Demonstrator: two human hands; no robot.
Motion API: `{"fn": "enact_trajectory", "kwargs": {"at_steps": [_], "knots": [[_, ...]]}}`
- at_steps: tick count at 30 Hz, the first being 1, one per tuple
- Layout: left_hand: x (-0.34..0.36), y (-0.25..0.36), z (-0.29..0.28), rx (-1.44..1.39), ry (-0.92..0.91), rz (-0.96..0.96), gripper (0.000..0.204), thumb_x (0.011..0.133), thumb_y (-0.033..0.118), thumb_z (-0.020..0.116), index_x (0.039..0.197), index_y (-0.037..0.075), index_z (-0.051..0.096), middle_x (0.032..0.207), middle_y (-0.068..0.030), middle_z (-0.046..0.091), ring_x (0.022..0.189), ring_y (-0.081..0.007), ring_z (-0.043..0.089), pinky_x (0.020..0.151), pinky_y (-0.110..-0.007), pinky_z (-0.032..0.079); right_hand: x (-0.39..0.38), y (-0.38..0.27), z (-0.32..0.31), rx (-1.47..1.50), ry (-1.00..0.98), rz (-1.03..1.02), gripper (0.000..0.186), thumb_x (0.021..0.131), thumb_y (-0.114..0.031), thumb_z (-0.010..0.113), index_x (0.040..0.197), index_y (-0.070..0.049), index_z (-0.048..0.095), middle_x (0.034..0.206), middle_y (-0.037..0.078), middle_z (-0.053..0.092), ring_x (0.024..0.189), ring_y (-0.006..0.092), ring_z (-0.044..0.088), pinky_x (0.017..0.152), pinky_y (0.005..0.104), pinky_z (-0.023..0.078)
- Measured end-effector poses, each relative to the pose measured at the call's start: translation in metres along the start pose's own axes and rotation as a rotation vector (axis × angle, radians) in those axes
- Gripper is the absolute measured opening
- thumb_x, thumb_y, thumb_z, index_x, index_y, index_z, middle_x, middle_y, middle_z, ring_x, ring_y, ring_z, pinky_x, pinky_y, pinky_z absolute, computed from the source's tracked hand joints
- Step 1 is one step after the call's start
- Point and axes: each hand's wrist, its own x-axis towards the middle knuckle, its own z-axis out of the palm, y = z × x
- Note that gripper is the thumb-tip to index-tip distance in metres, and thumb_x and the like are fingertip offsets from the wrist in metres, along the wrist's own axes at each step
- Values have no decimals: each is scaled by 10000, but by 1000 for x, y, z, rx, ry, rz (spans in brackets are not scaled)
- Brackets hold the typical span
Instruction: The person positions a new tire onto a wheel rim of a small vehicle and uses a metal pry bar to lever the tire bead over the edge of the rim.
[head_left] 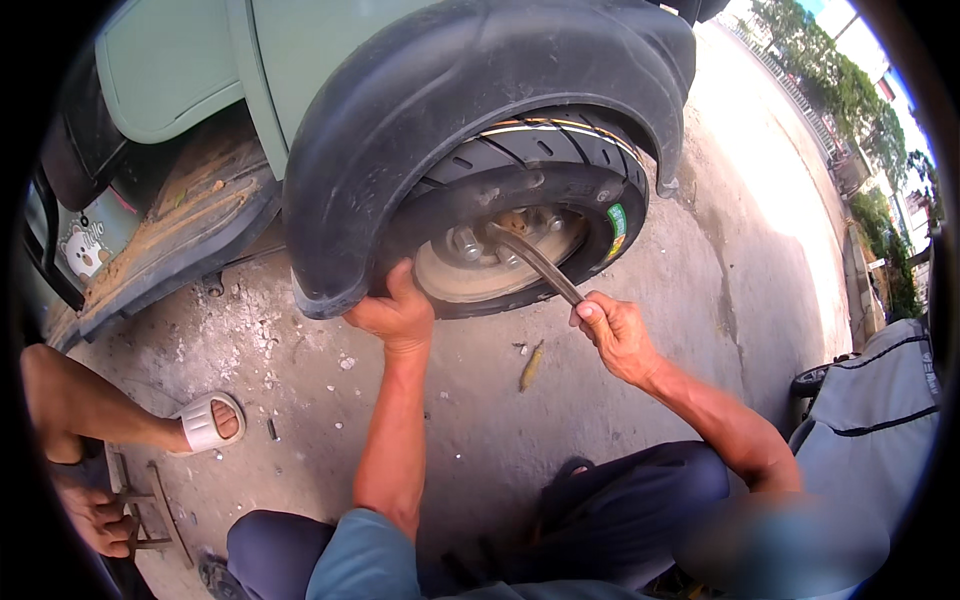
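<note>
A wheel with a black treaded tyre and a dusty, light-coloured rim sits under a black plastic fender. Nuts and studs ring the rim's middle. My right hand is closed round the near end of a curved metal bar; its far end reaches the hub, where I cannot make out exactly what it touches. My left hand is at the tyre's lower left, beside the fender's bottom corner. Its thumb points up along the sidewall, and the other fingers are mostly hidden behind the tyre and fender.
The pale green vehicle body and a dirt-covered footboard are at upper left. Another person's sandalled foot and hand show at left, near a metal frame. A yellowish scrap lies on the concrete. Grey fabric covers something at right.
</note>
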Motion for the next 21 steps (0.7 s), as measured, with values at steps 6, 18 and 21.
{"fn": "enact_trajectory", "kwargs": {"at_steps": [6,18,21], "knots": [[5,3,1,27,-18,12,605,856,345,792,1243,-80,602,1209,-228,664,1079,-389,646,939,-446,493,34,-5,37,302,106,-164,429,1087,-365,504,874,-15,627,625,4,502,586,95,465,549,281,404],[6,2,-5,-20,-57,17,656,897,472,771,1236,-64,605,1176,-198,681,1029,-370,666,910,-440,504,-36,-102,4,379,-67,261,436,1096,-414,468,863,-63,582,655,-24,445,578,74,414,502,260,350],[7,6,-9,-41,-104,-17,630,889,458,786,1224,-50,622,1180,-183,686,1018,-358,673,909,-434,507,-46,-134,-12,460,-129,459,410,1094,-421,467,926,-66,584,688,-30,431,578,76,401,495,256,361]]}}
